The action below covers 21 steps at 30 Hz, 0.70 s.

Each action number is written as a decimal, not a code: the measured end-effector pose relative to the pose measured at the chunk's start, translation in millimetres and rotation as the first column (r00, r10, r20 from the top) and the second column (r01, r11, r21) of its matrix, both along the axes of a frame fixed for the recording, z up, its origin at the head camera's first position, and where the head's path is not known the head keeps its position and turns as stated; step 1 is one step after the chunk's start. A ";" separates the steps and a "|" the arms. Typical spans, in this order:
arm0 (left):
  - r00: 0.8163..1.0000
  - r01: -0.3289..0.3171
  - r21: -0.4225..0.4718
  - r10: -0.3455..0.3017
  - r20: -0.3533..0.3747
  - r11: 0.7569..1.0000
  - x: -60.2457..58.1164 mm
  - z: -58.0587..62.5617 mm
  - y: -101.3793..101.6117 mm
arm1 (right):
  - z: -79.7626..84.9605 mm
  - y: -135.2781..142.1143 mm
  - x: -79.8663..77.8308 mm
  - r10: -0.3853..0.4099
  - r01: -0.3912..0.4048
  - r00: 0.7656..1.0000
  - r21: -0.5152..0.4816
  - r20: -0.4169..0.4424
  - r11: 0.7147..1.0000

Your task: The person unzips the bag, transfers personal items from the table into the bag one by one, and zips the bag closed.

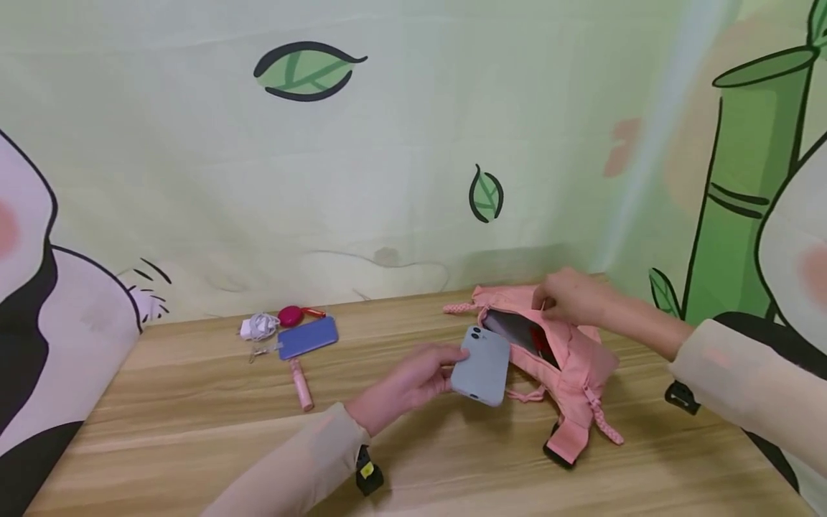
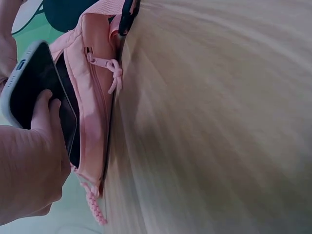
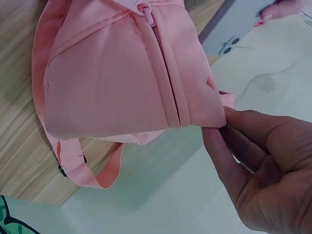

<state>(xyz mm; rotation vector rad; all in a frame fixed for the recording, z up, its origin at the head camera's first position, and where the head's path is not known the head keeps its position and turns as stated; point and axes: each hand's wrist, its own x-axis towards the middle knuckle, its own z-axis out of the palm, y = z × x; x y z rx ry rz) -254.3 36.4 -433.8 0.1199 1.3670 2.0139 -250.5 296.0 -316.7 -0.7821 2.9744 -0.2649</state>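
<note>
Between its thumb and fingers my left hand (image 1: pixel 416 377) holds a smartphone (image 1: pixel 481 366) in a pale blue-grey case, camera side up in the head view. Its dark screen faces the left wrist camera, with fingertips against it. The phone is beside the mouth of a pink waist bag (image 1: pixel 584 359), whose main zip is open on a dark lining. Something red shows inside; what it is I cannot tell. At the bag's far edge my right hand (image 1: pixel 575 298) pinches the pink fabric, seen closely in the right wrist view (image 3: pixel 273 161).
Left on the wooden table (image 1: pixel 213 445) lie a white charger with cable (image 1: pixel 260 327), a round red case (image 1: pixel 291 316), a blue card holder (image 1: pixel 308 338) with a metal clip, and a pink tube (image 1: pixel 301 385). A printed cloth (image 1: pixel 400 143) hangs behind.
</note>
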 end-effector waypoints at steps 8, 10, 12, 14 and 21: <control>0.994 -0.020 0.097 0.009 0.112 0.995 -19.4 8.8 24.4 | 0.1 -2.3 -2.1 0.009 -0.009 1.000 -0.007 0.013 1.000; 0.992 -0.036 0.119 0.021 0.122 0.992 -24.0 9.5 31.3 | -0.7 -2.1 -3.2 0.017 -0.017 1.000 -0.010 0.010 1.000; 0.990 -0.049 0.144 0.030 0.135 0.988 -28.5 9.7 38.1 | -1.4 -1.9 -4.0 0.022 -0.022 1.000 -0.013 0.011 1.000; 0.985 -0.075 0.159 0.048 0.168 0.984 -32.9 9.3 45.3 | -1.8 -1.9 -4.4 0.025 -0.025 1.000 -0.015 0.010 1.000; 0.967 -0.151 0.171 0.110 0.228 0.974 -34.9 10.0 73.9 | -1.2 -7.5 -3.3 0.001 0.000 0.999 -0.032 0.040 0.999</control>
